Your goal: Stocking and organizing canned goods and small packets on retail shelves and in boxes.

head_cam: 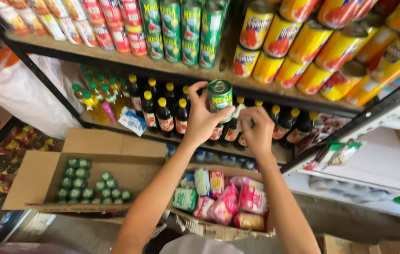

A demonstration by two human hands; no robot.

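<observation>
Shelf edge (162, 66) free betw. green cans (181, 28) & yellow cans (275, 51), bottles (162, 113) below

I see a green can (220, 97) with a yellow band in my left hand (200, 120); yellow-and-red cans (298, 51) above my right hand (258, 131); pink packets (228, 203) below.

Both bare forearms rise from the bottom of the view and lean in toward each other as they go up. The left hand (201, 118) is raised highest, its wrist bent back, thumb and fingers curled around something it grips. The right hand (258, 130) sits just beside it, a little lower, knuckles up, fingers folded loosely inward, close to the left fingertips.
</observation>
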